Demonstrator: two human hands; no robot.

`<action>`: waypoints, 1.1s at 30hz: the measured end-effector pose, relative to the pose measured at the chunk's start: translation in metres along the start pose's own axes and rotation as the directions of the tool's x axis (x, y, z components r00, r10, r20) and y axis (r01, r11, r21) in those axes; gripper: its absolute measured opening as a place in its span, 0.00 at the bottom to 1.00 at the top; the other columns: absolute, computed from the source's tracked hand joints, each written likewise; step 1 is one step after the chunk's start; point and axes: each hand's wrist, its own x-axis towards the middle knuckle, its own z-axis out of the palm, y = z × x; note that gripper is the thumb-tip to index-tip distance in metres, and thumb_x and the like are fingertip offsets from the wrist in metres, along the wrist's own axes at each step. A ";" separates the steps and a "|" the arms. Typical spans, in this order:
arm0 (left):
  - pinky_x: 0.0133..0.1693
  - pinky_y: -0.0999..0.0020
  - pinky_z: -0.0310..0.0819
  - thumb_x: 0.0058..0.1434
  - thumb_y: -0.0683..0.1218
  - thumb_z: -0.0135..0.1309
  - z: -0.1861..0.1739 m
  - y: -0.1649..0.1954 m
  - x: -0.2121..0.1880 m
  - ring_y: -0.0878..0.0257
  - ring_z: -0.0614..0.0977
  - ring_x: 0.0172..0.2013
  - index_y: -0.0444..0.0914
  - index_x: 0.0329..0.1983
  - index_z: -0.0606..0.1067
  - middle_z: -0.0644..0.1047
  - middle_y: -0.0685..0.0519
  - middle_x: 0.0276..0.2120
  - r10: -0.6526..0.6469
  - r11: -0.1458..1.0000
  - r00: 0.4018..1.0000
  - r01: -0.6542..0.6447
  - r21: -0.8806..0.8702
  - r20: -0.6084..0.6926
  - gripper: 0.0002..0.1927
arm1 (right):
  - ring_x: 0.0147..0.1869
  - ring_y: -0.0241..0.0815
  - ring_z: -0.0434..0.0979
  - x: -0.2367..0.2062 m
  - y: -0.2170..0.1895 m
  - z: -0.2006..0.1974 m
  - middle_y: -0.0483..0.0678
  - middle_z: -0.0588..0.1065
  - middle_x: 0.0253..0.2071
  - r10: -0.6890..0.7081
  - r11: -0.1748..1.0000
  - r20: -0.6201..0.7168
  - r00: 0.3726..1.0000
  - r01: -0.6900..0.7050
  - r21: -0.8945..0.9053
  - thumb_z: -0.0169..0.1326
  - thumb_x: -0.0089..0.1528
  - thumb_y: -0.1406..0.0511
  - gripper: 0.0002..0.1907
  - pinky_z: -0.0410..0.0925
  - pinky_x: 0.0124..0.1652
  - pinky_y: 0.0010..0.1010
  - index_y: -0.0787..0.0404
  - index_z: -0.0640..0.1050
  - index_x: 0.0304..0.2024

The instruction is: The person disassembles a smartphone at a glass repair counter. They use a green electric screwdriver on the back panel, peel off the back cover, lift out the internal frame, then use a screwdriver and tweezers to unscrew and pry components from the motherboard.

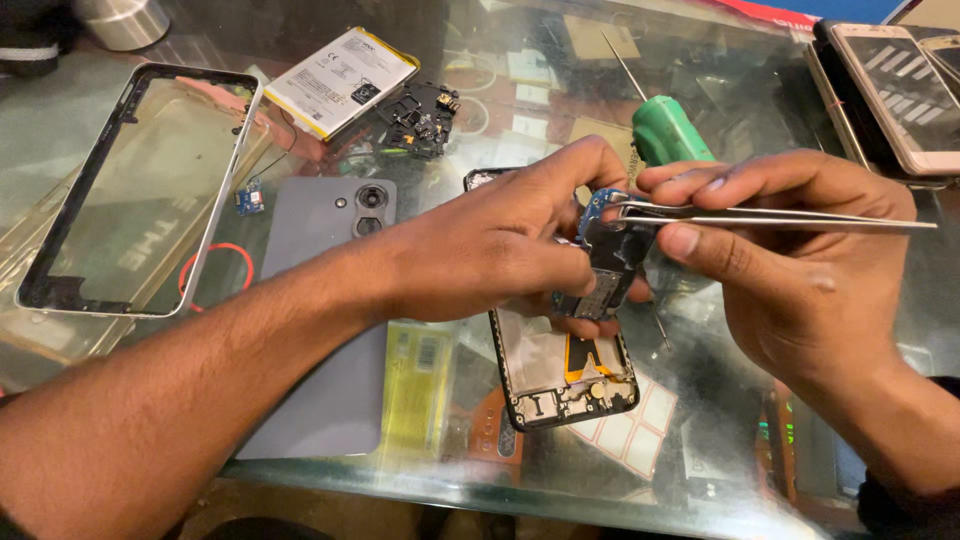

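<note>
The left hand (500, 250) is pinching a circuit board (610, 262) above the opened phone (560, 370) at table centre while the right hand (790, 260), at 3 o'clock, is squeezing tweezers (760, 215) onto its top edge, risking a slipped tip gouging components.

The left hand (500, 250) covers most of the small circuit board (607, 262) it holds, so the board's full shape cannot be told. The tips of the tweezers (760, 215) are against the board, and whether they grip a part is too small to see. The opened phone frame (560, 370) is partly hidden under both hands. The steel cup (122, 20) and the phones (895, 90) are cut off by the picture's edge.
</note>
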 end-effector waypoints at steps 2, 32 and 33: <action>0.44 0.66 0.82 0.64 0.39 0.50 -0.001 -0.002 0.001 0.61 0.85 0.42 0.38 0.61 0.58 0.80 0.47 0.48 0.033 0.993 0.997 -0.025 -0.113 0.069 0.24 | 0.56 0.50 0.83 0.001 0.000 0.000 0.58 0.80 0.46 0.020 0.998 0.005 1.000 -0.021 0.063 0.62 0.60 0.80 0.13 0.77 0.61 0.42 0.65 0.77 0.44; 0.32 0.68 0.86 0.65 0.46 0.52 0.013 0.012 -0.001 0.63 0.90 0.33 0.39 0.56 0.56 0.85 0.45 0.34 -0.039 0.964 0.997 0.054 0.262 -0.065 0.22 | 0.53 0.51 0.83 0.001 0.005 -0.011 0.56 0.79 0.42 0.003 0.997 0.024 1.000 -0.004 0.076 0.60 0.61 0.81 0.11 0.77 0.62 0.46 0.66 0.76 0.41; 0.32 0.68 0.85 0.65 0.46 0.52 0.012 0.013 0.000 0.63 0.90 0.33 0.39 0.56 0.56 0.85 0.45 0.34 -0.042 0.960 0.997 0.059 0.275 -0.069 0.23 | 0.53 0.50 0.84 0.000 0.005 -0.012 0.56 0.79 0.42 0.000 0.996 0.025 1.000 -0.003 0.088 0.61 0.61 0.81 0.10 0.77 0.62 0.46 0.66 0.77 0.40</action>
